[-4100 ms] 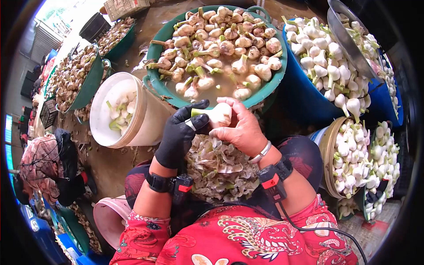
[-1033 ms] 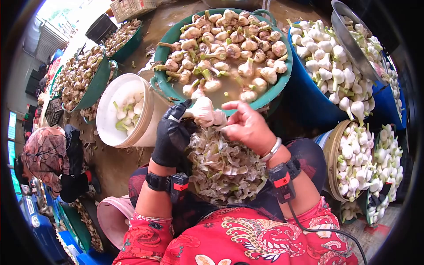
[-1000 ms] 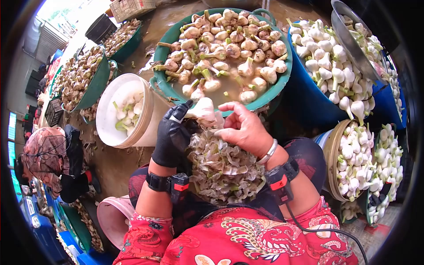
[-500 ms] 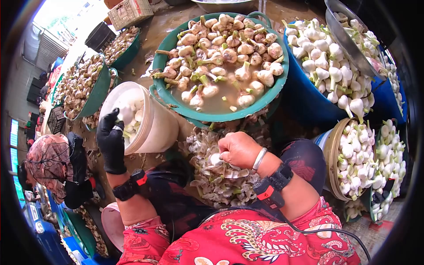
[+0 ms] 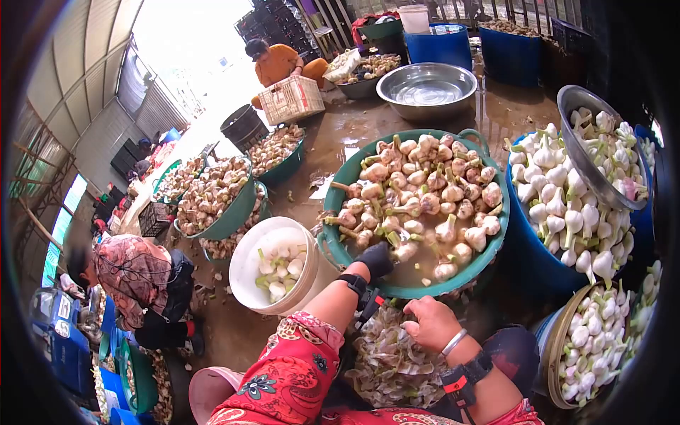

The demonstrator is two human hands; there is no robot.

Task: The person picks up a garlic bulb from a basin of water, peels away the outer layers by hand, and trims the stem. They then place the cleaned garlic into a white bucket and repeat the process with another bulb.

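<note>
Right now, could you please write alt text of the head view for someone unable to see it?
A black-gloved left hand reaches into a green basin of brownish garlic bulbs in cloudy water; the bare right hand is near a pile of papery skins. A white bucket and a blue tub hold paler bulbs.

Your left glove (image 5: 375, 260): matt cloth, by its look. Your sleeve (image 5: 287, 372): smooth cloth. Your bracelet (image 5: 455, 341): shiny, smooth metal. Before you, tub (image 5: 423, 290) in dull plastic; garlic (image 5: 429, 203) rough, papery; peelings (image 5: 397, 354) crinkled, papery. Bucket (image 5: 320, 278): matt plastic. Basin (image 5: 427, 110): glossy metal. Floor (image 5: 520, 106): wet-glossy.
</note>
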